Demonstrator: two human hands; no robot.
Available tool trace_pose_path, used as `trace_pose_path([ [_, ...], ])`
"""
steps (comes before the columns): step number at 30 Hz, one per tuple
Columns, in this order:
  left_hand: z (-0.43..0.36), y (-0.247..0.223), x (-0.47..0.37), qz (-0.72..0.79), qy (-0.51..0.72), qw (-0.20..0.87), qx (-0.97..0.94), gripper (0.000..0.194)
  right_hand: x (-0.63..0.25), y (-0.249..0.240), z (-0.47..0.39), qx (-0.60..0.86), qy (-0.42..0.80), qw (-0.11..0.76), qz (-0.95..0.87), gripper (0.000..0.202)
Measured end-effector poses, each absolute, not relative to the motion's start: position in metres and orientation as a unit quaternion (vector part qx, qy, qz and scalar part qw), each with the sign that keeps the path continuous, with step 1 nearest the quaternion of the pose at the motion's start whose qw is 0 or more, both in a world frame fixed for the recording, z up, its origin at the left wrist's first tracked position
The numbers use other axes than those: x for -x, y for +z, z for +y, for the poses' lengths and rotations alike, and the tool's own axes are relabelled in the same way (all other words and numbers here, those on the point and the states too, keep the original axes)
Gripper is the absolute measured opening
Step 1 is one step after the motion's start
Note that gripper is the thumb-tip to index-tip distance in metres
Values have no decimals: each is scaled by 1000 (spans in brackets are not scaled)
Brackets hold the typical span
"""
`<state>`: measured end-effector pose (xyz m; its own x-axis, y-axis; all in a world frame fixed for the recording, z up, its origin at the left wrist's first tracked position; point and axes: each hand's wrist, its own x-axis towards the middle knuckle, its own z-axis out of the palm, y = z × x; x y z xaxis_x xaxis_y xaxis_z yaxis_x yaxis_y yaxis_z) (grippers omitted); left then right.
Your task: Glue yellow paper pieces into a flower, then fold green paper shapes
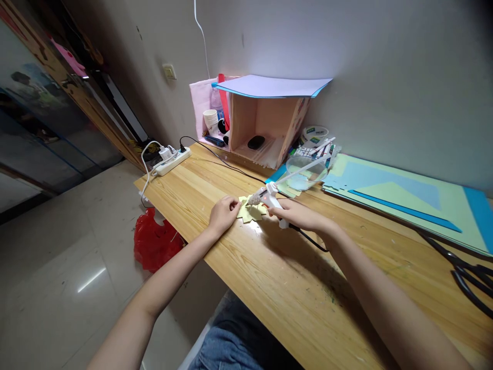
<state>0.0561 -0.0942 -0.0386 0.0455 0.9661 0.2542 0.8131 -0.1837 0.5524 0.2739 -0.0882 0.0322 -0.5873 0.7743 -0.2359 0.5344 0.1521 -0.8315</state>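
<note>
Fingers (279, 211) of right hand (300, 214) closed around glue gun (272, 197), nozzle (251, 200) leftward over yellow paper (246, 216) — left hand (223, 213) nearer, pinching its left side, by surface's (269, 272) front edge.

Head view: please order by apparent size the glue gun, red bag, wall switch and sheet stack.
1. Sheet stack
2. Red bag
3. Glue gun
4. Wall switch
This is apparent size only; their distances differ.

The head camera looks forward and down from above the wearer's lap (231, 341) at the near edge of the counter (265, 288), facing the wall (385, 77) along its far edge, close yet wide enough to include the floor (69, 267) beyond the left corner.
</note>
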Motion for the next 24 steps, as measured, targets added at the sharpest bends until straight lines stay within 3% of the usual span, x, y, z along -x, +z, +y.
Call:
trace_pose_path([
  [24,-97,-36,-57,630,293,136,-706,28,-271,31,-88,444,492,138,-736,23],
])
